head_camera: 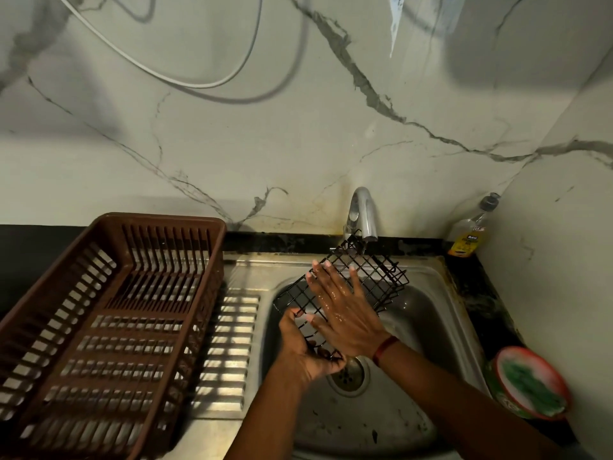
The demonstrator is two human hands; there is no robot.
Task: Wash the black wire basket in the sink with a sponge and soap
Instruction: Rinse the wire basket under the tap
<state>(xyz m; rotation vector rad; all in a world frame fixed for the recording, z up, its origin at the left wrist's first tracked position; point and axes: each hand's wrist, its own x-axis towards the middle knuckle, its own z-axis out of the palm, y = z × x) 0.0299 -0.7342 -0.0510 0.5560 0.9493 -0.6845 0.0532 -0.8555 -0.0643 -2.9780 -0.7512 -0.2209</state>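
Basket: the black wire basket [378, 273] is held above the bowl of the sink [418, 313], tilted, with its far end up under the tap [363, 214].
Long axis: it runs from the near left, just above the drain [348, 376], up and away to the far right.
Left grip: the left hand [305, 350] has its fingers curled round the wires at the near, lower end and carries the weight.
Right grip: the right hand [345, 310] lies flat and wet on the mesh with its fingers straight and spread, pressing and holding nothing.
Sponge: the green sponge [527, 383] sits in a round red-rimmed dish [507, 355] on the worktop [481, 293] to the right of the sink, well apart from both hands.
Soap: the soap bottle [469, 235] stands in the far right corner beside the tap.
Nearer hand: sponge and soap both lie on the right side, so the free right hand is the nearer one.
Likely next move: the right hand probably lifts off the mesh and reaches right for the sponge while the left steadies the near end.
Risk: with one hand at one end, the raised far end may swing down against the tap or the sink.
Left side: a brown dish rack [109, 313] stands beside the sink.
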